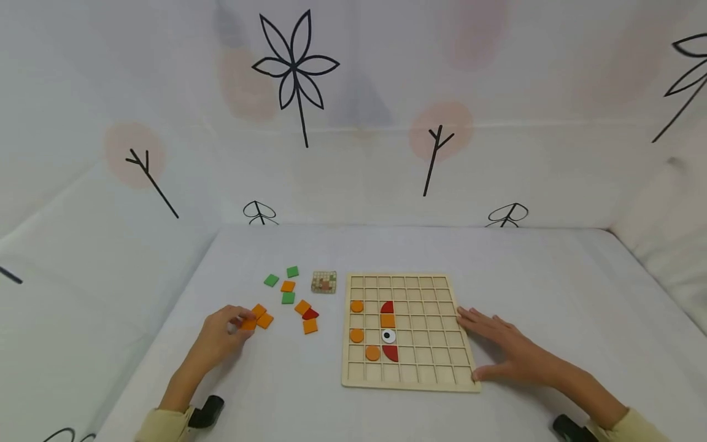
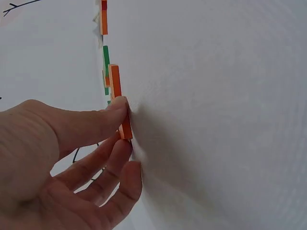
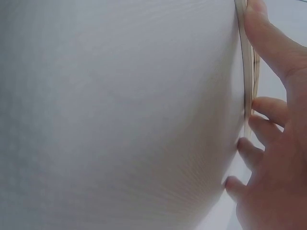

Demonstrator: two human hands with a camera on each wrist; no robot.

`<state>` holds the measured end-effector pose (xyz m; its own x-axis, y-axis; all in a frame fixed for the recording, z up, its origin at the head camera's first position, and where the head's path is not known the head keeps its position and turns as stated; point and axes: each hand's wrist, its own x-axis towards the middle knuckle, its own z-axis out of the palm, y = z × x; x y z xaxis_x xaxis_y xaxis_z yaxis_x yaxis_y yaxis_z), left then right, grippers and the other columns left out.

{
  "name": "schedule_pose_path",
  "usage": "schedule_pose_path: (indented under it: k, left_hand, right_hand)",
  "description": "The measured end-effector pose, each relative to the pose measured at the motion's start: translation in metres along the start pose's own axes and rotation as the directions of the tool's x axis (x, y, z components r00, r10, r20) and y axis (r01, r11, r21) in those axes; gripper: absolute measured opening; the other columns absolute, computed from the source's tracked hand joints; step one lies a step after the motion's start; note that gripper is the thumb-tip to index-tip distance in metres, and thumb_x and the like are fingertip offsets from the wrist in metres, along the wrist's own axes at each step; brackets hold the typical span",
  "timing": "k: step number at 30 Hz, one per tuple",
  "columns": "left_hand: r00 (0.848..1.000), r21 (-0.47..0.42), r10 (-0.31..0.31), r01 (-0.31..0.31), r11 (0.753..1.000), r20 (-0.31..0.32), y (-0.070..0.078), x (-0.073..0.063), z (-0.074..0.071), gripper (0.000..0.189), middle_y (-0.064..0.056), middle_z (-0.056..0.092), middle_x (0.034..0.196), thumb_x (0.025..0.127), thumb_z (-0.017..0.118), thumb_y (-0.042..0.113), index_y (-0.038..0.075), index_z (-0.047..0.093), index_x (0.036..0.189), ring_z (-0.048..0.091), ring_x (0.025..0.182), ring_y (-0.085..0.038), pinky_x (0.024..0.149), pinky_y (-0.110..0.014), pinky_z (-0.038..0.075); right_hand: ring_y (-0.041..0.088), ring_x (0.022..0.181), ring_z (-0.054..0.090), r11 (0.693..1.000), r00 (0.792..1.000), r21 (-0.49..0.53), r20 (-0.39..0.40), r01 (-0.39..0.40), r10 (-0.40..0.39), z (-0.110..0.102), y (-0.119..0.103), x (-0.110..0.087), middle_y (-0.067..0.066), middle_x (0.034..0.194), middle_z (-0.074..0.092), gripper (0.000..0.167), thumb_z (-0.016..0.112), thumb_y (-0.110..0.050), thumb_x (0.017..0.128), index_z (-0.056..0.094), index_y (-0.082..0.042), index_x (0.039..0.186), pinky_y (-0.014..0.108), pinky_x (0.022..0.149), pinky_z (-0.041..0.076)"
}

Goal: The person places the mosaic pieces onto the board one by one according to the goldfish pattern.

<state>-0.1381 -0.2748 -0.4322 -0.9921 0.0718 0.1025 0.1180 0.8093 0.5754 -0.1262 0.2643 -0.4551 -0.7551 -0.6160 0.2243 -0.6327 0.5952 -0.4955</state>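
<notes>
At the left of the table my left hand (image 1: 217, 339) pinches an orange square tile (image 1: 248, 323) between thumb and fingers. In the left wrist view this tile (image 2: 125, 128) is edge-on, low over the white cloth. Two more orange tiles (image 1: 266, 320) lie right beside it. A wooden grid board (image 1: 431, 388) lies right of centre. On it are orange discs (image 1: 356, 336), red quarter-round pieces (image 1: 390, 353), an orange square (image 1: 388, 320) and a white eye piece (image 1: 389, 336). My right hand (image 1: 513, 355), fingers spread, touches the board's right edge; its thumb is at the near corner.
Green square tiles (image 1: 288, 298) and another orange tile (image 1: 288, 286) lie farther back on the left. Nearer the board, a red piece (image 1: 310, 314) sits between two orange tiles (image 1: 310, 326). A small patterned card (image 1: 324, 282) lies by the board's far left corner.
</notes>
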Motion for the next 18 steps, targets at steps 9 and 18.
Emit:
schedule_pose_path:
  k: [9,18]
  left_hand:
    - [0.998,-0.012,0.029,-0.028,1.0,0.054,-0.0062,-0.0004,0.0005,0.019,0.0,0.064,0.092,0.076,0.077,0.005,0.01,0.07,0.093,0.055,0.075,-0.013,0.066,-0.024,0.049]
    - [0.994,-0.022,0.096,-0.095,0.995,0.05,-0.0021,-0.001,0.0005,0.018,0.002,0.063,0.083,0.074,0.078,0.005,0.008,0.07,0.089,0.056,0.07,-0.011,0.063,-0.023,0.05]
  right_hand:
    - [0.0,0.14,0.01,1.0,0.999,-0.003,0.016,-0.029,0.03,-0.0006,0.0022,0.0005,0.013,0.15,0.032,0.087,0.074,-0.048,0.074,0.04,-0.009,0.144,0.009,0.104,-0.004]
    - [0.001,0.14,0.011,0.999,0.999,-0.012,0.013,-0.031,0.031,0.0,0.0033,-0.0004,0.012,0.15,0.032,0.086,0.073,-0.05,0.075,0.039,-0.011,0.144,0.009,0.104,-0.004]
